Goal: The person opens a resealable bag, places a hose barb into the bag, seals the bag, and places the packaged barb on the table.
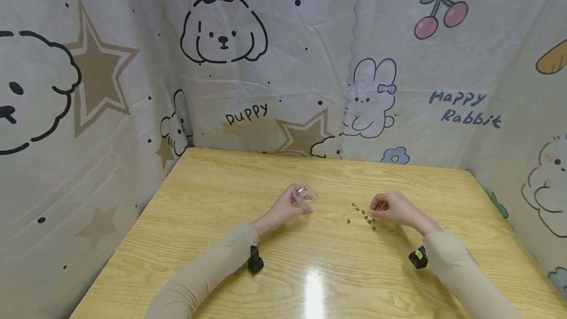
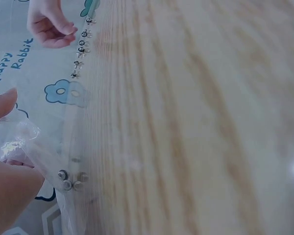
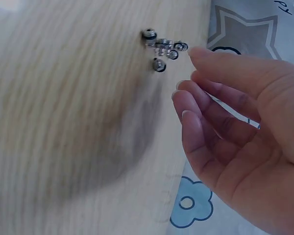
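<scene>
My left hand [image 1: 285, 207] holds up a clear plastic bag [image 1: 305, 196], gripped between thumb and fingers above the table. In the left wrist view, several small round metal beads [image 2: 67, 184] show through the low part of the bag. Right of it, several more shiny bead-like pieces [image 1: 369, 221] lie loosely scattered on the table. My right hand [image 1: 396, 208] hovers at their right side. In the right wrist view its fingers [image 3: 203, 142] bend loosely, with a gap to the thumb and nothing seen between them. The pieces [image 3: 159, 64] lie just beyond the thumb tip.
The wooden table [image 1: 212, 176] has a light glare near its front. Behind it and at both sides hangs a printed cloth [image 1: 274, 78]. A black wrist camera [image 1: 254, 261] sits on the left forearm, another camera [image 1: 418, 258] on the right.
</scene>
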Tool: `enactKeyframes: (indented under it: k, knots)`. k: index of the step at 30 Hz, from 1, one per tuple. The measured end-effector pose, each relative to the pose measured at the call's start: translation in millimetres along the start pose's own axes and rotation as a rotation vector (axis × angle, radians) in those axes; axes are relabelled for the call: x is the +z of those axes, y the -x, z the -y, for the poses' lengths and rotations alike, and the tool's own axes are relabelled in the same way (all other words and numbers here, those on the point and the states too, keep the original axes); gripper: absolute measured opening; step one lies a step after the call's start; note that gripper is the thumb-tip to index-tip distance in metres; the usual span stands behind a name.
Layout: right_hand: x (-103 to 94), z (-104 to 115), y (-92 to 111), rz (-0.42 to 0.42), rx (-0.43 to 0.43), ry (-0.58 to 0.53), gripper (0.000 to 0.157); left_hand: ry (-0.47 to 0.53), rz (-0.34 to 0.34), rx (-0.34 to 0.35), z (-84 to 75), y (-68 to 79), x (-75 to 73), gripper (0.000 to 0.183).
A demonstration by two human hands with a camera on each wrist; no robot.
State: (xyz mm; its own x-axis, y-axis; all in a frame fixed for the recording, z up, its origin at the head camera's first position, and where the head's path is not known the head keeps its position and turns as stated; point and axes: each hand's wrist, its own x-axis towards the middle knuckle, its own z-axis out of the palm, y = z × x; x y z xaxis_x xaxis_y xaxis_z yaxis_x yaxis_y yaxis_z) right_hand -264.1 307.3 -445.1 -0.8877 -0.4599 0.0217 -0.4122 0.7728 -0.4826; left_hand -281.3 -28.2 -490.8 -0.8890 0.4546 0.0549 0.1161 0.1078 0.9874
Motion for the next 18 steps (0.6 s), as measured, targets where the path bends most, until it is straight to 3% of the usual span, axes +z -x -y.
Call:
enactKeyframes:
  k: [11, 18]
  knots:
    - [10.6, -8, 10, 0.051, 0.078, -0.060, 0.014, -0.011, -0.009, -0.014, 1.6, -1.2, 0.4, 0.059]
    - [15.1, -8, 11, 0.029, 0.054, -0.026, 0.011, -0.014, -0.016, -0.011, 1.7, -0.5, 0.0, 0.059]
